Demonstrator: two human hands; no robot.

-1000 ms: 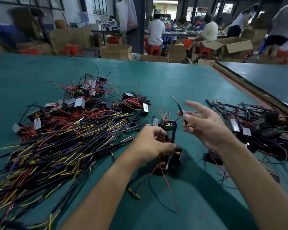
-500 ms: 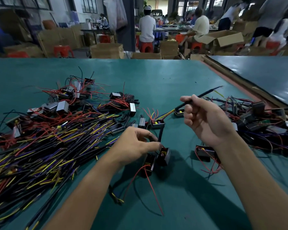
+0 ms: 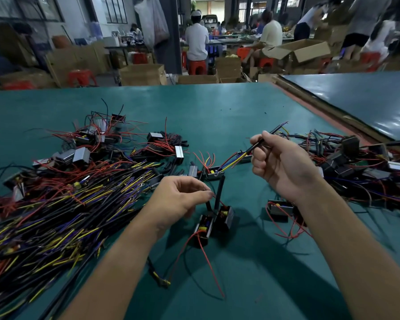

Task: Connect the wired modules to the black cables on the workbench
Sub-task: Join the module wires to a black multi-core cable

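Head view puts us over a matte green workbench (image 3: 217, 107). Our right hand (image 3: 284, 167) is curled into a fist round a thin black cable (image 3: 267, 136). Its sheathed tip pokes out above the knuckles, and yellow, blue and red cores fan out below, toward an open-topped module (image 3: 214, 174) lying on the bench. Our left hand (image 3: 178, 199) pinches the leads (image 3: 218, 192) between thumb and forefinger, just above two boxy black modules (image 3: 203, 227) low over the bench. We cannot tell exactly which lead is pinched. Any print on the cases is too small to read. A loose pile of black cables (image 3: 56, 215) with yellow and purple ends runs off the left edge. A tangled heap of modules (image 3: 346, 162) is cut off at the right.
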